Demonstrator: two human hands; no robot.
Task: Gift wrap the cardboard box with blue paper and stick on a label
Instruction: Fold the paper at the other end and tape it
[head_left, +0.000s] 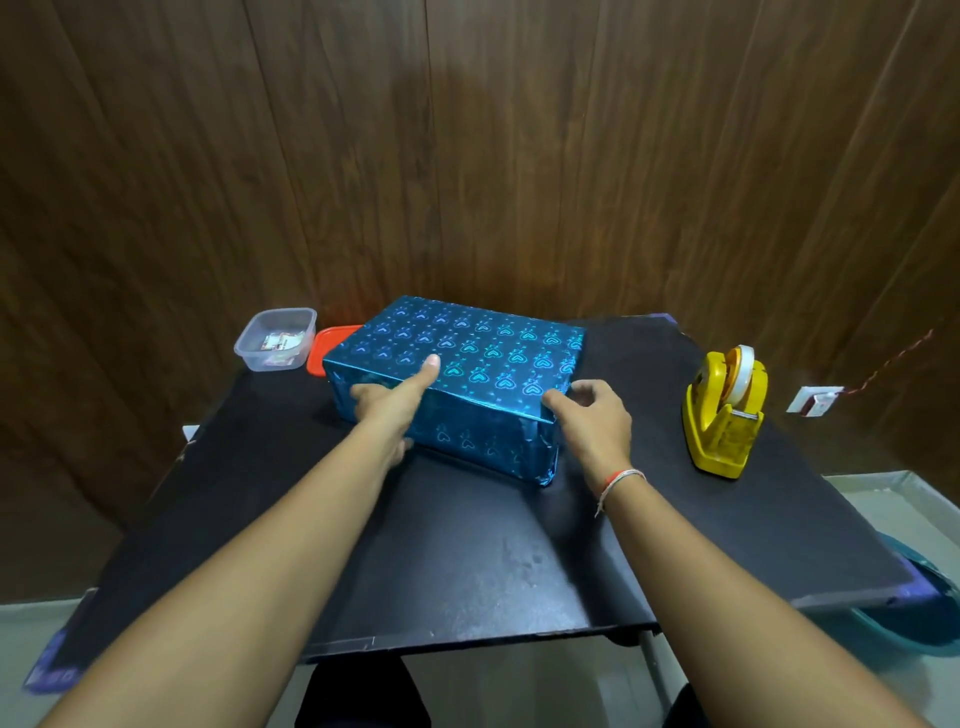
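Observation:
A box wrapped in shiny blue paper with heart patterns (483, 353) lies on the black table (467, 545), turned at an angle. My left hand (387, 402) is against the box's near left side, thumb resting on the top edge and fingers along the front face. My right hand (592, 415) is at the near right corner, thumb touching the top edge, fingers loosely curled just beside the box. A clear plastic tub (275, 338) holding small labels stands at the back left.
An orange lid (324, 348) lies between the tub and the box. A yellow tape dispenser (724, 410) stands at the right. A wood-panel wall closes the back. A white wall socket (813, 400) shows at the far right.

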